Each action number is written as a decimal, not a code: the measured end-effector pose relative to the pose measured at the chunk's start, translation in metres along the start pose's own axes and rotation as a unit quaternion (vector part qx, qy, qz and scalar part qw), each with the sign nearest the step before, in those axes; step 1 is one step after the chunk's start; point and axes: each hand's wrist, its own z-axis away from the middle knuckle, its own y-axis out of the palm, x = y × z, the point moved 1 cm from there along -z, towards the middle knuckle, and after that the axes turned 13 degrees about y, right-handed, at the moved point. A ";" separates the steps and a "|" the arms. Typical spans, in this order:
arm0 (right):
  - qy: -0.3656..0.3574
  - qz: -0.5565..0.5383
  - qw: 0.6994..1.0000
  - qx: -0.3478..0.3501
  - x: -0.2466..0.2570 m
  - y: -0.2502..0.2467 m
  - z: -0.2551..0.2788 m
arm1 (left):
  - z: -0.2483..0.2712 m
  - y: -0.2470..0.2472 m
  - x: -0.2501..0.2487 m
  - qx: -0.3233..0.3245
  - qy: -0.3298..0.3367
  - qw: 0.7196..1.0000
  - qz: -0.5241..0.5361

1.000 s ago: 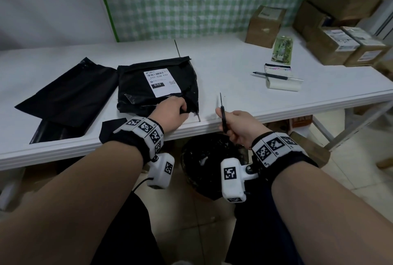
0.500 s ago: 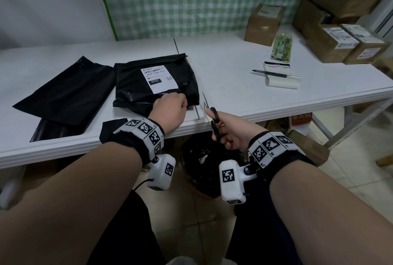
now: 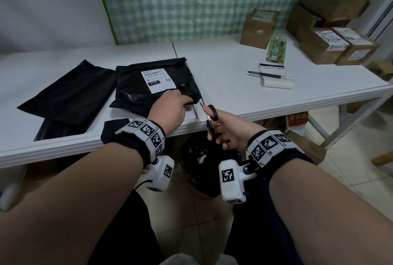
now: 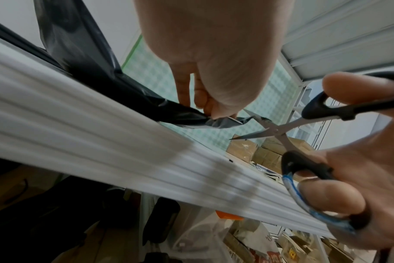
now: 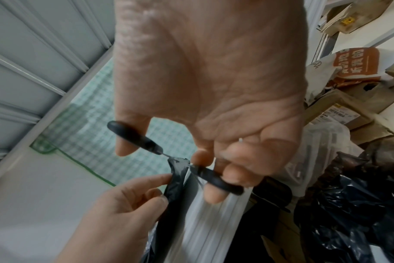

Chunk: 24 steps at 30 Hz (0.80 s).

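Far to the left of the left fingers, flat empty black bags (image 3: pixel 68 94) lie on the worktop (image 3: pixel 234 94). Next to them is the black parcel (image 3: pixel 131 94) with a white label, near the front edge. The left hand (image 3: pixel 170 108) rests on the parcel's near right corner, and its fingers (image 4: pixel 216 108) pinch this corner and lift it a little from the surface.

Just to the right of these fingers are the scissors (image 4: pixel 274 131), with the blades spread open and the tip of the corner at their mouth. The right hand (image 3: pixel 230 128) holds them, with the thumb in one loop and the curled fingers through the other.

I judge that the opening is only prepared: the corner is presented, but no cut is visible. What is left is to close the blades, cut along the edge and take out the content. Below the right fingers stands a bin (image 3: pixel 204 158) with black plastic in it.
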 end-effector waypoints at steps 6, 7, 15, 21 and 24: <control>0.003 0.023 1.000 0.003 0.000 0.007 0.001 | 0.002 0.008 0.002 0.043 -0.002 0.999 -0.006; 0.006 0.026 1.000 0.006 0.000 0.008 0.000 | 0.002 0.009 0.003 0.051 -0.002 0.999 -0.007; 0.025 0.036 0.999 0.007 -0.005 0.015 -0.006 | 0.004 0.013 0.008 -0.028 -0.027 0.999 0.026; 0.005 -0.002 1.000 -0.014 -0.002 0.023 -0.016 | 0.008 0.015 0.011 -0.033 -0.031 0.998 0.054; 0.002 -0.015 1.000 -0.024 -0.003 0.024 -0.020 | 0.010 0.017 0.012 -0.029 -0.022 0.997 0.065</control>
